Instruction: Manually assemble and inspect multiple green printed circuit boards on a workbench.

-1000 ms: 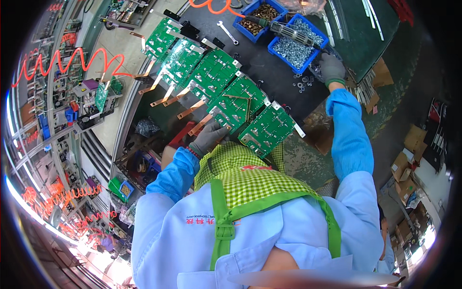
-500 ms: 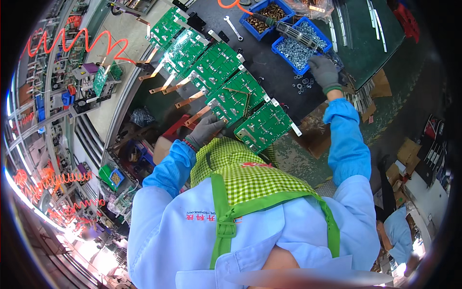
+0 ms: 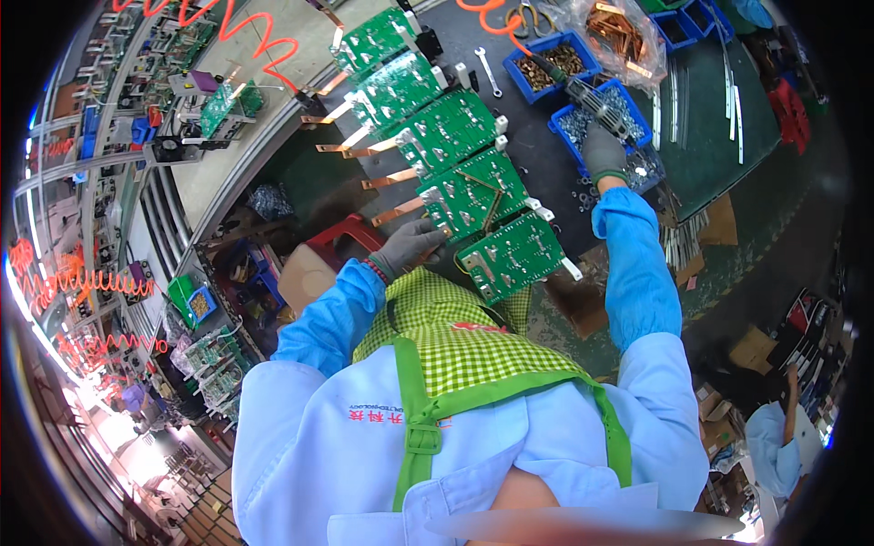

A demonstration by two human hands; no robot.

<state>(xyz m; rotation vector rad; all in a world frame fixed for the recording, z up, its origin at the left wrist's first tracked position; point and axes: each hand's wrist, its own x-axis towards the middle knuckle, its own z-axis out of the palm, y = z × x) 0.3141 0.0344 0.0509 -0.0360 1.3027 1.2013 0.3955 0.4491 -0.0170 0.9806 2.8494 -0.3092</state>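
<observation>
Several green circuit boards (image 3: 451,132) lie in a slanting row on the dark worktop, with copper strips (image 3: 399,210) sticking out on their left. My gloved left hand (image 3: 410,248) is closed at the near left corner of a circuit board (image 3: 473,196) second from the near end; its fingertips meet the edge. Across that board lies a thin bent brass-coloured rod (image 3: 496,205). My gloved right hand (image 3: 603,153) reaches into the near side of a blue bin (image 3: 557,127) of small silvery hardware. A power screwdriver (image 3: 596,107) lies over this bin; the right fingertips are hidden.
Behind stands a blue bin (image 3: 510,77) of brass-coloured fasteners, near a wrench (image 3: 489,71) and scissors (image 3: 528,18). A plastic bag (image 3: 651,68) holds copper pieces. Metal strips (image 3: 736,118) lie on the green surface to the right. A red stool (image 3: 346,235) stands at left.
The view has shifted, so the bench sits differently in the picture. My right hand has moved from the bin's near right corner into its near side. My left hand stays at the same board.
</observation>
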